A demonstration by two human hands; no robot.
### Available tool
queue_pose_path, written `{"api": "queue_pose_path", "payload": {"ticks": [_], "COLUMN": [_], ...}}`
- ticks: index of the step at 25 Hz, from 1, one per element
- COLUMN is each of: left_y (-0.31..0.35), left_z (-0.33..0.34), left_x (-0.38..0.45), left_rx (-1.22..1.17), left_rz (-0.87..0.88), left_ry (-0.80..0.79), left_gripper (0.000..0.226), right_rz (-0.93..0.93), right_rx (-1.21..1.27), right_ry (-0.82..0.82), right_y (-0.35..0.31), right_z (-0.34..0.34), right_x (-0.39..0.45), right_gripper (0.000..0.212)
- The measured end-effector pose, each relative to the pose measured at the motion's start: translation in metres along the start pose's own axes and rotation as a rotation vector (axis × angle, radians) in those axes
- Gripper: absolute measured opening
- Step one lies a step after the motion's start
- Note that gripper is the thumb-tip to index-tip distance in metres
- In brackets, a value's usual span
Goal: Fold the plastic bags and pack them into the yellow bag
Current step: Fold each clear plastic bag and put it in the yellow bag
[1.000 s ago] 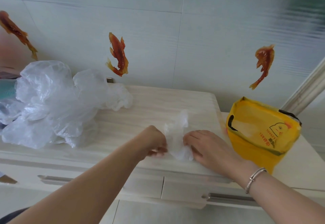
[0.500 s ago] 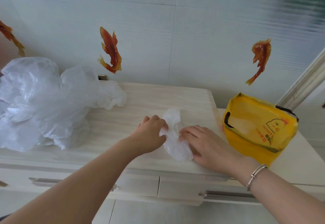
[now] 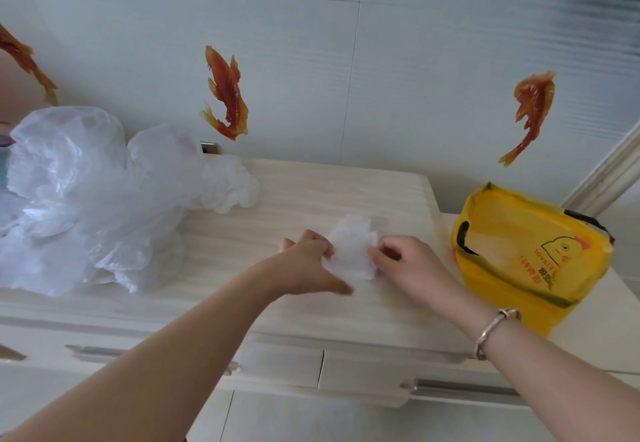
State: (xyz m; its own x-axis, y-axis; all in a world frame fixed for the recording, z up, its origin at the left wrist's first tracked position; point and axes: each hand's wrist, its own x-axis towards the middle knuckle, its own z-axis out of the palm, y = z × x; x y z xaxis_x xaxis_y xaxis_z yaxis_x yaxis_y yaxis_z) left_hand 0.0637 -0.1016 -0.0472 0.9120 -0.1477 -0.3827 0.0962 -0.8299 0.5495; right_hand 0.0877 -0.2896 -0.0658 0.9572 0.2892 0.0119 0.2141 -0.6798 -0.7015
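Nearest to the camera are two bare forearms that reach forward over the front edge of a pale wooden cabinet (image 3: 311, 195), which has metal drawer handles (image 3: 460, 388) below. A silver bracelet (image 3: 493, 332) is on the right wrist.

On the top of the cabinet, between the hands, lies a small white plastic bag (image 3: 353, 249), crumpled and partly folded. The left hand (image 3: 308, 265) pinches the left edge of this bag with its fingertips, and the thumb points to the right along the surface. The right hand (image 3: 405, 261) has curled fingers and pinches the right edge of the same bag.

To the right of the right hand, near but not touching it, stands the yellow bag (image 3: 526, 258), open at the top, with a black handle and a printed chick. It stands on a lower white surface just beside the cabinet.

Further back on the left lies a big pile of bags (image 3: 90, 199), loose and crumpled.

Behind all is a pale wall with three orange fish stickers (image 3: 227, 93).
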Motion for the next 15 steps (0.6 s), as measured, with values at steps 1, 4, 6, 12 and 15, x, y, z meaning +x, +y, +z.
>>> {"api": "queue_pose_path", "payload": {"ticks": [1, 4, 6, 12, 15], "left_y": [0.001, -0.002, -0.002, -0.006, -0.006], "left_z": [0.005, 0.018, 0.019, 0.014, 0.013], "left_x": [0.005, 0.021, 0.024, 0.022, 0.02], "left_rx": [-0.027, -0.115, -0.152, -0.292, -0.325], "left_rz": [-0.022, -0.094, -0.124, -0.134, -0.121], "left_ry": [0.085, 0.28, 0.31, 0.374, 0.389], "left_gripper": [0.033, 0.047, 0.046, 0.018, 0.02], "right_rz": [0.031, 0.075, -0.03, -0.309, -0.302], "right_rx": [-0.009, -0.11, -0.261, -0.222, -0.27], "right_ry": [0.005, 0.049, 0.101, 0.069, -0.013], "right_y": [0.001, -0.002, -0.005, -0.012, -0.007], "right_z": [0.002, 0.007, 0.01, 0.015, 0.02], "right_x": [0.003, 0.008, 0.007, 0.005, 0.006], "right_gripper": [0.033, 0.015, 0.022, 0.019, 0.018]}}
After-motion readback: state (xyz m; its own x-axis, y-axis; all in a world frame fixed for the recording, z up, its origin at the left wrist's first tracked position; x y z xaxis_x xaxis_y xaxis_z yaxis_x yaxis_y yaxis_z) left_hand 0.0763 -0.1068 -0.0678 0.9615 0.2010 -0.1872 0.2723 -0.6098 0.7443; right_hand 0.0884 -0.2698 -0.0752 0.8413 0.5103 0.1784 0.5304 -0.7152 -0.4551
